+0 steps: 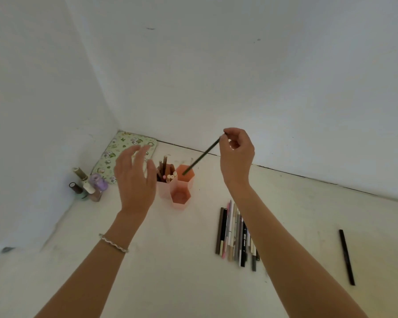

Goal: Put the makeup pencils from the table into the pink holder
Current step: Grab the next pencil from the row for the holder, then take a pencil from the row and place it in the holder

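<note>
The pink holder [180, 198] has three hexagonal cups and stands near the back of the white table [170, 260]. Its left cup holds several pencils [166, 172]; the front cup looks empty. My right hand [236, 157] pinches the top end of a dark green pencil [202, 156], which slants down with its lower tip inside the back right cup. My left hand [133, 180] hovers open just left of the holder, touching nothing. A row of several makeup pencils [236, 235] lies on the table under my right forearm. One black pencil [347, 257] lies alone further right.
Several nail polish bottles [87, 185] stand in the left corner by the wall. A green floral case [126, 152] lies flat behind them against the back wall. White walls close the table at the left and back.
</note>
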Motion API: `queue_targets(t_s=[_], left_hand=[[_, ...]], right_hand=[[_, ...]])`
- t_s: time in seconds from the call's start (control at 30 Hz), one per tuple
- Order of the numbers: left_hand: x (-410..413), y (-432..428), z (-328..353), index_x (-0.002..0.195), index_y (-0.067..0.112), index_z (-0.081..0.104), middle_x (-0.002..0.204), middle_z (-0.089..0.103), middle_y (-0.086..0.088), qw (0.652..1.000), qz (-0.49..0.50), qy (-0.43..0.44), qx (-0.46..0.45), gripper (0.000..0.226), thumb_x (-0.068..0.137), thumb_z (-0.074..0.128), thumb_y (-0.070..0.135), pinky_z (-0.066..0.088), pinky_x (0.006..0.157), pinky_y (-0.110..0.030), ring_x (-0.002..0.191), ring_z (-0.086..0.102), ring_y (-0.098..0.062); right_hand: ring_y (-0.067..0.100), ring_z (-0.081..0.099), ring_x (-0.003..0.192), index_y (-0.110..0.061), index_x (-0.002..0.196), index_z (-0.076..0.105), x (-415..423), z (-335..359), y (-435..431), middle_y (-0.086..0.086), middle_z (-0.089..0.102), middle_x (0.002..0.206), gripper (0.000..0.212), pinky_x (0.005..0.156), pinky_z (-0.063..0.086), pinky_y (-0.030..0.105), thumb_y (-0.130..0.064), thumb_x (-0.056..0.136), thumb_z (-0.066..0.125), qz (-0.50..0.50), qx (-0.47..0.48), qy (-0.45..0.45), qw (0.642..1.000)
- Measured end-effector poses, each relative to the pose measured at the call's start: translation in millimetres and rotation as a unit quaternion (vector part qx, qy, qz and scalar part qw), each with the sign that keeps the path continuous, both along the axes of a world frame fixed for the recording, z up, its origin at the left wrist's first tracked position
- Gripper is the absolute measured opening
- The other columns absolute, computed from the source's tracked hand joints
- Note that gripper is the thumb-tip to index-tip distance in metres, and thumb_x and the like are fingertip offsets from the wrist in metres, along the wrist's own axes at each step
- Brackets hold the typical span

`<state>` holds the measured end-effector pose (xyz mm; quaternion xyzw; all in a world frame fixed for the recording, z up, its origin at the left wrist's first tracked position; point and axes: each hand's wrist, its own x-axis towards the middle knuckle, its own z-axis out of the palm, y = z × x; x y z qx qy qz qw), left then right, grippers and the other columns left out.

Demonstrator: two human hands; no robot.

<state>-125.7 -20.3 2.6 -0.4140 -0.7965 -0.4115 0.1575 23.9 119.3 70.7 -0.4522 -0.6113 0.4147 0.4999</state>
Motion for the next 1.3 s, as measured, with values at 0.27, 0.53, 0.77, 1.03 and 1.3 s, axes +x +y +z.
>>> queue_targets(t_s=[0.27,0.53,0.77,1.03,1.3], left_hand=[[12.2,-5.9,23.0,0.124,0.006,0.058,0.115,0.062,-0.008,0.994,-0.038,-0.092,0.049,0.033,0.092,0.048,0.004,0.046,0.093,-0.033,0.109,0.054,-0.022],[104.8,14.2,-14.3,0.115,0.023,0.057,0.097,0.059,0.013,0.937,-0.178,-0.247,-0.170,0.028,0.092,0.054,0.008,0.045,0.065,-0.012,0.079,0.057,-0.003],[172.2,48.1,-53.7,0.119,0.011,0.048,0.117,0.059,-0.008,0.852,-0.144,-0.283,-0.417,0.023,0.097,0.051,0.018,0.052,0.090,-0.037,0.106,0.061,-0.025],[171.9,56.8,-63.2,0.122,0.011,0.045,0.110,0.064,-0.010,0.842,-0.105,-0.361,-0.387,0.030,0.095,0.057,0.010,0.055,0.088,-0.041,0.099,0.065,-0.028],[121.1,56.0,-3.1,0.133,0.022,0.048,0.089,0.060,0.006,0.908,-0.122,-0.389,-0.095,0.044,0.094,0.062,0.007,0.055,0.070,-0.022,0.080,0.063,-0.008]], right_hand=[[0.021,0.057,0.095,-0.007,0.101,0.071,-46.6,-37.7,-39.9,-0.007,0.067,0.094,0.016,0.090,0.045,0.027,-0.002,0.088,0.062,0.133,0.178,-0.128,0.967],[0.009,0.051,0.089,-0.021,0.119,0.060,-5.2,-54.5,-17.0,-0.007,0.060,0.094,0.041,0.080,0.037,0.013,-0.003,0.085,0.047,0.064,0.064,-0.143,0.986],[0.014,0.054,0.084,-0.019,0.106,0.063,63.4,-58.8,10.7,-0.004,0.064,0.089,0.036,0.075,0.041,0.020,0.006,0.086,0.048,-0.012,0.010,-0.141,0.990],[0.015,0.058,0.084,-0.020,0.104,0.062,86.8,-84.4,7.3,0.001,0.066,0.093,0.029,0.077,0.045,0.022,0.001,0.088,0.049,-0.014,-0.028,-0.166,0.986],[0.026,0.064,0.083,-0.005,0.102,0.058,88.8,-127.4,-2.2,0.009,0.067,0.092,0.015,0.069,0.050,0.034,-0.012,0.093,0.050,0.103,-0.112,-0.487,0.860]])
